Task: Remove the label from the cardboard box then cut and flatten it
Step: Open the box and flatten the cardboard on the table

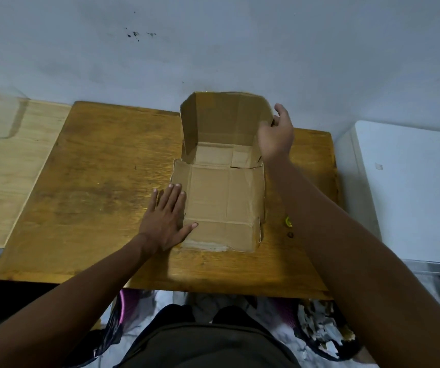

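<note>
A brown cardboard box (pixel 221 197) lies opened out on the wooden table (pixel 94 187). Its near panels rest flat on the table. Its far panels still stand upright, bent into a three-sided wall near the back edge. My left hand (pixel 167 221) lies flat with fingers spread on the left edge of the flat part, pressing it down. My right hand (pixel 277 134) grips the top right corner of the standing wall, thumb inside and fingers behind it. No label shows on the visible cardboard.
A small yellow object (pixel 288 221) and a dark spot lie on the table right of the box, partly behind my right forearm. A lighter wooden board (pixel 6 160) adjoins the table's left side. A white appliance (pixel 410 187) stands at the right. The wall is close behind.
</note>
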